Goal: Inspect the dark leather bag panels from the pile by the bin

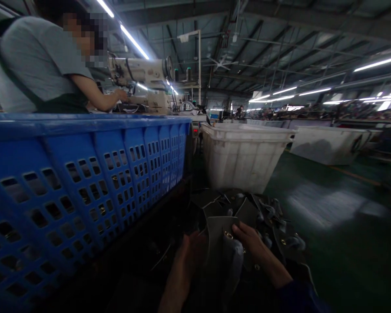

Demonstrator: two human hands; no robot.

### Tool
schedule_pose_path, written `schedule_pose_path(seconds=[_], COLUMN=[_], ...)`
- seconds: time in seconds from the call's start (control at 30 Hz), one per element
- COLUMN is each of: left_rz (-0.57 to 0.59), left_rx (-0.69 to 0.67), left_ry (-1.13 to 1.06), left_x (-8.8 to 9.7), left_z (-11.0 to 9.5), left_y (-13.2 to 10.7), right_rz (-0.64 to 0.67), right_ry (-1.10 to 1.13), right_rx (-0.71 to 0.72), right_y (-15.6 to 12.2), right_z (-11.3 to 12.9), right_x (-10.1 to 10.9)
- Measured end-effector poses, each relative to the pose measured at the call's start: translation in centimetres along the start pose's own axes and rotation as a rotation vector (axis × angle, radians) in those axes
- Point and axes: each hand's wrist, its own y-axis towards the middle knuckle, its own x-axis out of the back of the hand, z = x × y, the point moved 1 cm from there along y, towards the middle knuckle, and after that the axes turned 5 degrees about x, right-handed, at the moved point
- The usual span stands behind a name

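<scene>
Both my hands are low in the dim lower middle, on a grey cut piece with metal rings (220, 237). My left hand (190, 256) grips its left edge with curled fingers. My right hand (250, 245) presses and pinches the top of the same piece beside a brass ring. The piece lies on a pile of similar dark pieces with rings (267, 217) spread out in front of me.
A big blue slotted crate (84, 174) fills the left. A white tub (244, 156) stands ahead, another white bin (329, 143) further right. A person in a grey shirt (35, 65) works at a sewing machine (143, 82) behind the crate. Green floor lies to the right.
</scene>
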Motion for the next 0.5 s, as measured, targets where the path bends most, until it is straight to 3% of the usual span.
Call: schedule_pose_path(seconds=[0.1, 0.17, 0.23, 0.37, 0.5], left_rz=[0.288, 0.345, 0.282, 0.099, 0.061], left_rx=[0.115, 0.079, -0.018, -0.181, -0.234], left_ry=[0.039, 0.162, 0.329, 0.557, 0.516], left_x=[-1.2, -1.5, -1.7, -2.4, -2.4], left_z=[0.9, 1.4, 1.9, 2.9, 3.0], left_y=[-1.3, -1.7, -1.6, -0.8, -0.4], right_rz=[0.143, 0.103, 0.014, -0.130, -0.024], right_ry=[0.051, -0.103, -0.215, -0.214, -0.046], right_rx=[0.002, 0.031, 0.055, 0.019, -0.082], right_y=[-1.3, -1.7, -1.9, -2.3, -3.6], right_z=[0.8, 0.1, -1.1, -3.0, -4.0], right_x=[-1.4, -1.7, -1.9, -1.9, -0.6])
